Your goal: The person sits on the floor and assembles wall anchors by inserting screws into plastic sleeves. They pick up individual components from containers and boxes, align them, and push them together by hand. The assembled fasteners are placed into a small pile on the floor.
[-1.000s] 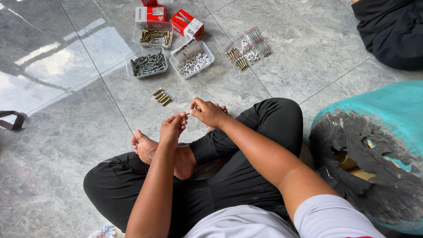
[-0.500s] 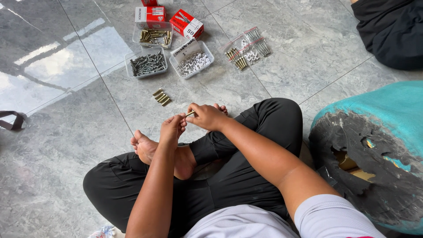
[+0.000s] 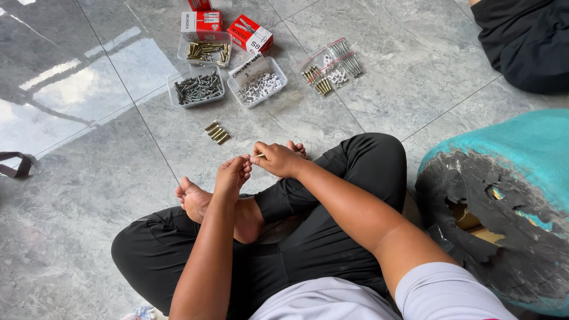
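The small metal fastener (image 3: 259, 156) is thin and short, with a pale, slightly golden shine. It is held in the air above the crossed legs, lying nearly horizontal, between the fingertips of the left hand (image 3: 233, 173) and the right hand (image 3: 278, 159). Only a little part of it shows between the fingers (the rest is covered, so its exact shape cannot be told). Both hands pinch it from opposite ends, the left one lower and nearer, the right one a bit higher.
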